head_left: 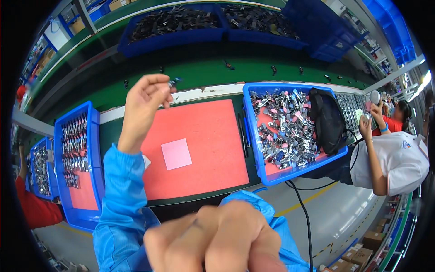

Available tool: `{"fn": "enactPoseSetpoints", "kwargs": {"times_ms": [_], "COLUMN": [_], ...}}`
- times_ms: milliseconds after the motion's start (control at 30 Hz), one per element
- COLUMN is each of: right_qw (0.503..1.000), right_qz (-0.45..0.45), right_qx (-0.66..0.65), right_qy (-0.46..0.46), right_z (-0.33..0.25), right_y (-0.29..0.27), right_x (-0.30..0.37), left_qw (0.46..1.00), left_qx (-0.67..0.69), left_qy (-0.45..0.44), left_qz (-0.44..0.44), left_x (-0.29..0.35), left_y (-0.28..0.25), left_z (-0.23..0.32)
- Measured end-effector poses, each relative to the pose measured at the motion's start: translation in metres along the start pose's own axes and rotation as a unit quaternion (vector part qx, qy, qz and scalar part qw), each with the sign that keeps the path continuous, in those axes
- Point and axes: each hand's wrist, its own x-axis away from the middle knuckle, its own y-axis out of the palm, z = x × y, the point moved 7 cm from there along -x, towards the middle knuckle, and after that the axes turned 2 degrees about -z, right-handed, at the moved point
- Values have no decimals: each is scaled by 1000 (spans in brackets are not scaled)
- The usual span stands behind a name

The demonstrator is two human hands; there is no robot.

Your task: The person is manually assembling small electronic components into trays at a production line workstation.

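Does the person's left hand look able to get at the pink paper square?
Probably yes: nothing covers the pink paper square, and the left hand appears nearby, though it seems occupied with a small metallic part.

A mat [213,136] lies on the table [108,133], with a paper square [176,154] on it, left of its middle; left of the mat stands a tray [95,154] with parts in rows, right of it a bin [251,131] of loose parts, a bag [326,120] along its right side; beyond the table's far edge runs a belt [204,72] with scattered pieces [229,65] on it, and behind that stand filled crates [172,43]
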Motion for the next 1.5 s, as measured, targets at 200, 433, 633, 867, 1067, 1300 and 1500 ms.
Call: {"fn": "enactPoseSetpoints", "kwargs": {"times_ms": [200,433,633,867,1067,1300,1500], "right_qw": [638,689,693,628,689,747,722], "right_qz": [227,262,243,306,332,439,407], "right_qx": [729,622,604,640,568,407,473], "right_qy": [100,264,309,319,304,290,299], "right_z": [-52,-34,-20,-10,1,2,-1], "right_y": [-66,-111,-121,-125,-127,-139,-137], "right_x": [53,70,76,83,86,99,97], "left_qw": [966,868,907,997,990,982,995], "left_qx": [246,437,359,50,113,158,80], "left_qy": [-61,-201,-181,-52,-73,-103,-58], "left_qz": [-52,-128,-128,-18,46,5,4], "left_x": [82,113,116,119,116,117,119], "left_y": [24,45,34,26,17,13,17], "left_z": [13,-19,-21,-7,-21,-21,-11]}}
